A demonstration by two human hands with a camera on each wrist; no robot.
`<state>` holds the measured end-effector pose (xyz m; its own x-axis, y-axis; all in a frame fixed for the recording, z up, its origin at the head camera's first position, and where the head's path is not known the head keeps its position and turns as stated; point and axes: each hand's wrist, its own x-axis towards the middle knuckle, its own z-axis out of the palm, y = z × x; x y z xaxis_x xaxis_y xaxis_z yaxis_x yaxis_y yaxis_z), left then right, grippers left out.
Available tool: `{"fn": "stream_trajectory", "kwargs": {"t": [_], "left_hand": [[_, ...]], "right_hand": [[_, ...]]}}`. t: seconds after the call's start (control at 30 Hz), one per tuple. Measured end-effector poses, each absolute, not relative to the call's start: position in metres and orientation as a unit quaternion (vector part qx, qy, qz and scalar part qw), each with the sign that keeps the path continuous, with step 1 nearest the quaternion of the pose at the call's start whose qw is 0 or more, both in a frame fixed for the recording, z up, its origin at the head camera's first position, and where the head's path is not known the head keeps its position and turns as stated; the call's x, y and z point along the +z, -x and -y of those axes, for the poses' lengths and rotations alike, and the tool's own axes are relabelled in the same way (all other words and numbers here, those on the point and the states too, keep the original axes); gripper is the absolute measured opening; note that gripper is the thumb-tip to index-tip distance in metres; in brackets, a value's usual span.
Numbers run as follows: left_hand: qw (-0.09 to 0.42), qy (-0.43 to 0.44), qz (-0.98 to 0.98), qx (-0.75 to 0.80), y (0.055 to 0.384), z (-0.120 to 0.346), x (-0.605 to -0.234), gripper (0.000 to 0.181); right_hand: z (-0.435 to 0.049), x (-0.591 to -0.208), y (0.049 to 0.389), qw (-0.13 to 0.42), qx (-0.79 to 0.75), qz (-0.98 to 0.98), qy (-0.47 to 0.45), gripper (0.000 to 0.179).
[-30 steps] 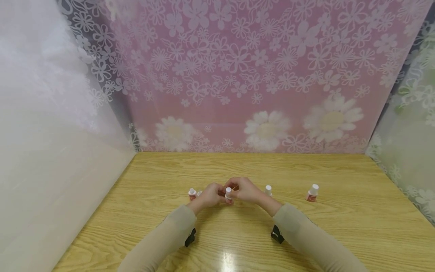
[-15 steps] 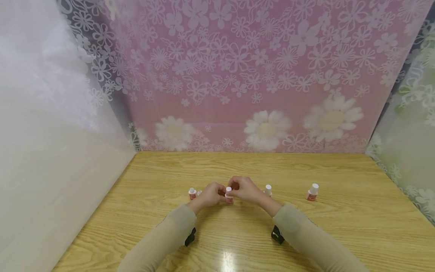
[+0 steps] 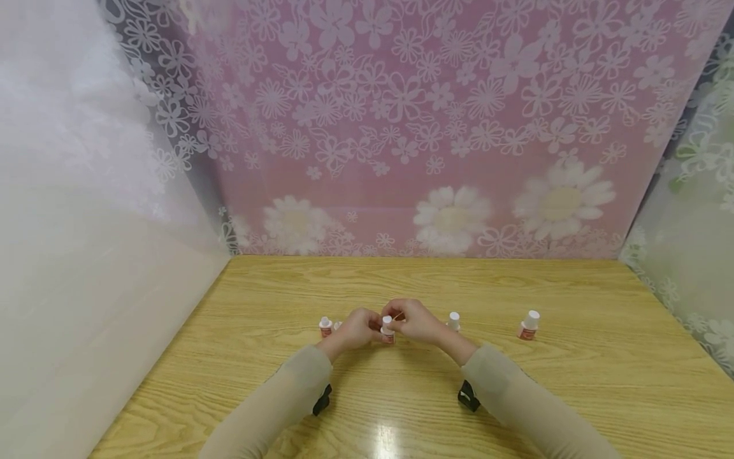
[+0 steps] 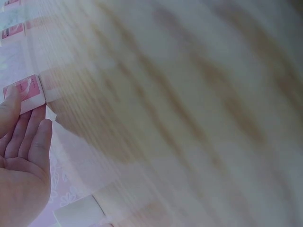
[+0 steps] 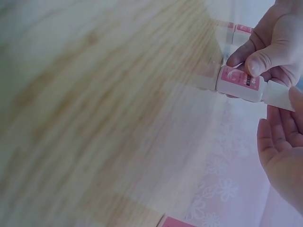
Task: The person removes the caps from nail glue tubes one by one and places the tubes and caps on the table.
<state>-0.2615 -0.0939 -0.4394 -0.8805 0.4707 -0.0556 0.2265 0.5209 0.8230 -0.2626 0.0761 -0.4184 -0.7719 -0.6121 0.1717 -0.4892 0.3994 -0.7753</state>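
Note:
A small white bottle (image 3: 388, 338) with a red-pink label stands upright on the table in the head view, between both hands. My left hand (image 3: 357, 328) grips its body from the left; in the right wrist view the thumb (image 5: 256, 66) presses on the label. My right hand (image 3: 418, 322) has thumb and fingers at the white cap (image 3: 387, 320) on top. In the right wrist view the right hand's fingertips lie on and beneath this cap (image 5: 279, 95). The left wrist view shows the bottle's base (image 4: 35, 98) near the wooden surface.
Another labelled bottle (image 3: 325, 327), with a narrower white top, stands to the left, beside a small white thing (image 3: 338, 326) partly behind the left hand. A capped bottle (image 3: 454, 320) stands behind the right wrist, and another (image 3: 528, 326) farther right. A flowered sheet (image 3: 367, 229) closes off the back.
The right thumb and fingers shift their hold at the cap, closing over it and then leaving more of it visible. The left hand and the bottle stay in place.

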Motion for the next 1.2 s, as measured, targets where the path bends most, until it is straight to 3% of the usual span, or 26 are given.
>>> {"fn": "stream_trajectory", "kwargs": {"t": [0.53, 0.77, 1.2], "left_hand": [[0.133, -0.206, -0.867, 0.434, 0.2628, 0.0948, -0.4416, 0.008], [0.133, -0.203, -0.861, 0.446, 0.2644, 0.0947, -0.4425, 0.011], [0.123, -0.217, -0.862, 0.442, 0.2636, 0.0948, -0.4428, 0.009]], "right_hand": [[-0.0713, -0.4189, 0.2609, 0.032, -0.395, -0.865, 0.306, 0.012], [-0.0719, -0.4188, 0.2629, 0.032, -0.406, -0.853, 0.326, 0.005], [-0.0724, -0.4212, 0.2634, 0.045, -0.422, -0.850, 0.313, 0.011]]}}
